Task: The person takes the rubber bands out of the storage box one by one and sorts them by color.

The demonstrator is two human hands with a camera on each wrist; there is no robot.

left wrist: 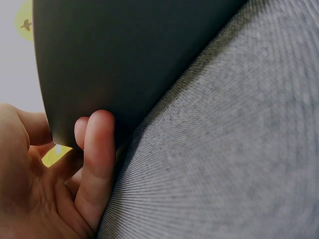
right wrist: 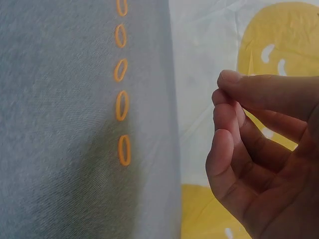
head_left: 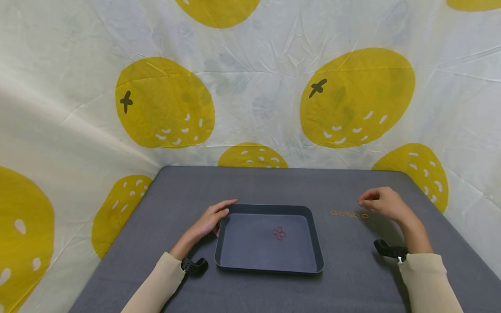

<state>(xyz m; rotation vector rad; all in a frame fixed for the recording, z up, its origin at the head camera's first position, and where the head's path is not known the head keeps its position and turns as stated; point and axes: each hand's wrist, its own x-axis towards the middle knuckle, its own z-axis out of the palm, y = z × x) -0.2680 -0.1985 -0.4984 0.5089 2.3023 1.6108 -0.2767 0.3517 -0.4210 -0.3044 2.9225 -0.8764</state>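
Since a speck of red shows at the fingertips in the head view, the right hand (head_left: 385, 203) seems to pinch a red ring (head_left: 358, 201) between thumb and forefinger; the right wrist view shows those tips pressed together but the ring itself is hidden there. The pinch hangs above the bench (head_left: 352, 269), near the right end of a row of five orange rings (head_left: 349, 214) lying flat and apart from one another. Something so small and thin could slip out if the fingers slacken or roll, and a wrist dipped too low might drag the nearest orange rings out of line.

To the left stands a dark tray (head_left: 246, 248), flat on the bench, with a cluster of about four red rings (head_left: 279, 233) on its floor, right of the middle. One more ring dropped carelessly on that cluster could overlap it or scatter it. The left hand (head_left: 209, 221) grips the tray's far left corner, fingers against the outer wall; a tug or lift there could tilt the tray and send the loose rings sliding. Behind the bench hangs a cloth (head_left: 254, 104) printed with yellow fruit.
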